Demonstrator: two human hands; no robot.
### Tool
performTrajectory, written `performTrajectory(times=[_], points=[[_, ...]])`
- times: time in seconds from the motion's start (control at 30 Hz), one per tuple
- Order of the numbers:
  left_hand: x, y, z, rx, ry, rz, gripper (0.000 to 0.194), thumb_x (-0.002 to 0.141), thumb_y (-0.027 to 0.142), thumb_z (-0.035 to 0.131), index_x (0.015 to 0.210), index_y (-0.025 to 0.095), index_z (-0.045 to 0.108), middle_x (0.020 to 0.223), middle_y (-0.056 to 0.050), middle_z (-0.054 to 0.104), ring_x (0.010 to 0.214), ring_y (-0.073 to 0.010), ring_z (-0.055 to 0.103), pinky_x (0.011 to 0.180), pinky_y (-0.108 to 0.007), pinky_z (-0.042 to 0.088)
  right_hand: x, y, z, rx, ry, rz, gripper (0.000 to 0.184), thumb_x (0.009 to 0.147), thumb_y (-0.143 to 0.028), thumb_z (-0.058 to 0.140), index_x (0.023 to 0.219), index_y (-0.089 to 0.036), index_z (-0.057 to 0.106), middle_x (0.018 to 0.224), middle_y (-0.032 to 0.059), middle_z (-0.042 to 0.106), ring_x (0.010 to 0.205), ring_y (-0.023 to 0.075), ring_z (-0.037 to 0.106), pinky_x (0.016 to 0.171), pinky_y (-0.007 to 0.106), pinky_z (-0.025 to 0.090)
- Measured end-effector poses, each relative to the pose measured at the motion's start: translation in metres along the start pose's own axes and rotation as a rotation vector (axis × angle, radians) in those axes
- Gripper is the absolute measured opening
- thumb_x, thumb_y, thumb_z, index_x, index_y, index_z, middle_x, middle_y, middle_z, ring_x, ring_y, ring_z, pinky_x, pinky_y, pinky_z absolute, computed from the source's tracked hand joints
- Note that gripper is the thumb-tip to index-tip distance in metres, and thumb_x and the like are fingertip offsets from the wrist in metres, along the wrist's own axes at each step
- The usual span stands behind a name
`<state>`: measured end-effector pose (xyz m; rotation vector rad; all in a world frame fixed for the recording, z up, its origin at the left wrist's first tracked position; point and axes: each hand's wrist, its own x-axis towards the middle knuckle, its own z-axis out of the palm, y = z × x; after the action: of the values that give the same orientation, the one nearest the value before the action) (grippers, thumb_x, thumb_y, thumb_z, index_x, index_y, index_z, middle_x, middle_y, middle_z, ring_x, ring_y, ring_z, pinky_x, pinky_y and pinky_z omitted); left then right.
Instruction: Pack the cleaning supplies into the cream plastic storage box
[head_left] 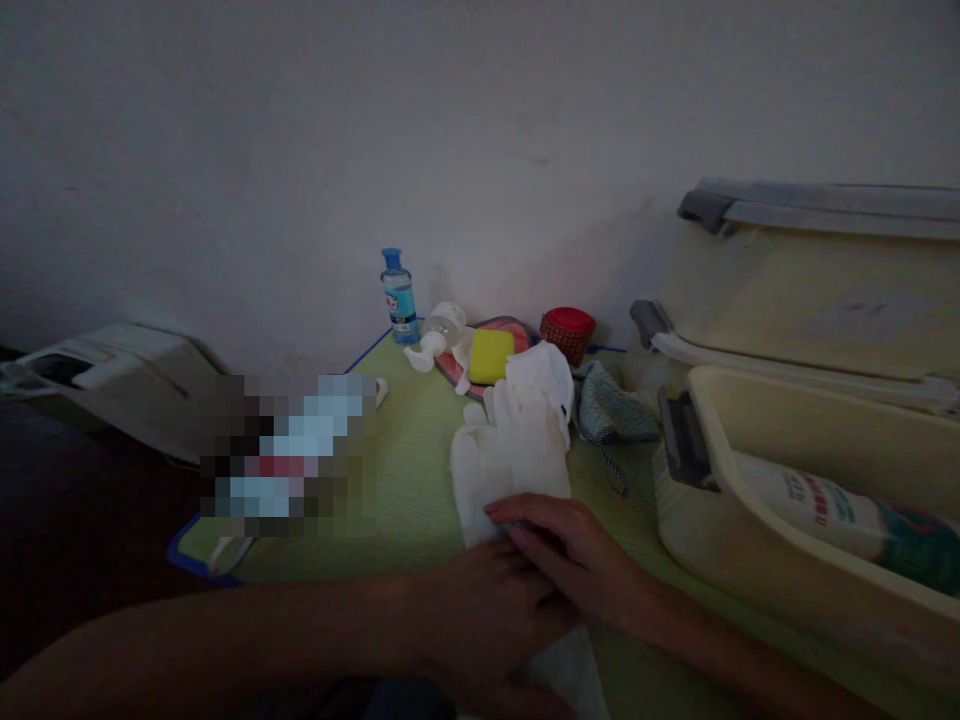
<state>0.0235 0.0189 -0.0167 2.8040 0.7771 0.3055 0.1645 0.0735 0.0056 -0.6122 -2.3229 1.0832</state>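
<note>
A pair of white rubber gloves (510, 450) lies flat on a green mat (412, 480), fingers pointing away from me. My right hand (570, 550) reaches in from the right and rests with its fingers stretched flat on the cuff end of the gloves. My left hand (480, 615) comes in from the left and lies just under and beside the right hand, on the white material near the mat's front. Its fingers are covered by the right hand. The picture is dim.
Behind the gloves are a yellow sponge (490, 355), a red scrubber (568, 332), a white cloth (544, 375), a grey-blue cloth (611, 405), a blue-capped bottle (399, 297) and a fallen clear bottle (442, 325). An open cream bin (720, 500) holding a bottle (817, 508) stands right. A white box (120, 385) sits left by the wall.
</note>
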Motion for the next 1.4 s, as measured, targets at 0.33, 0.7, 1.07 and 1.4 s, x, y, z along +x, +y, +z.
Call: performTrajectory(times=[0.33, 0.7, 1.07, 1.4], points=[[0.005, 0.015, -0.009, 0.317, 0.307, 0.212, 0.033, 0.083, 0.032, 0.045, 0.104, 0.01, 0.058, 0.094, -0.01, 0.066, 0.086, -0.0222, 0.057, 0.083, -0.035, 0.043, -0.002, 0.004, 0.001, 0.239, 0.112, 0.111, 0.022, 0.087, -0.022, 0.044, 0.093, -0.017, 0.065, 0.097, 0.0063, 0.07, 0.092, 0.017, 0.064, 0.083, 0.031, 0.051], [0.07, -0.105, -0.106, 0.149, 0.384, -0.518, 0.03, 0.077, 0.02, 0.053, 0.104, 0.01, 0.054, 0.108, -0.013, 0.059, 0.095, -0.0211, 0.056, 0.082, -0.034, 0.045, -0.013, 0.002, 0.011, -0.2, -0.025, -0.169, 0.035, 0.076, -0.015, 0.049, 0.108, -0.007, 0.06, 0.124, 0.0152, 0.056, 0.118, 0.022, 0.048, 0.099, 0.035, 0.042], [0.106, -0.186, -0.135, 0.164, 0.582, -0.86, 0.032, 0.077, 0.014, 0.052, 0.108, 0.005, 0.053, 0.105, -0.015, 0.056, 0.088, -0.0184, 0.055, 0.074, -0.029, 0.044, -0.018, -0.001, 0.007, -0.489, -0.403, -0.512, 0.051, 0.092, -0.036, 0.039, 0.126, 0.001, 0.045, 0.137, 0.0167, 0.043, 0.129, 0.0218, 0.035, 0.112, 0.024, 0.015], [0.04, -0.114, -0.121, 0.19, 0.044, -0.858, 0.032, 0.083, 0.039, 0.046, 0.075, 0.012, 0.063, 0.071, -0.006, 0.062, 0.064, -0.0172, 0.056, 0.058, -0.026, 0.036, -0.018, -0.003, 0.006, -0.427, -0.446, -0.416, 0.052, 0.093, -0.037, 0.037, 0.13, -0.001, 0.043, 0.139, 0.0154, 0.04, 0.132, 0.0202, 0.031, 0.112, 0.022, 0.011]])
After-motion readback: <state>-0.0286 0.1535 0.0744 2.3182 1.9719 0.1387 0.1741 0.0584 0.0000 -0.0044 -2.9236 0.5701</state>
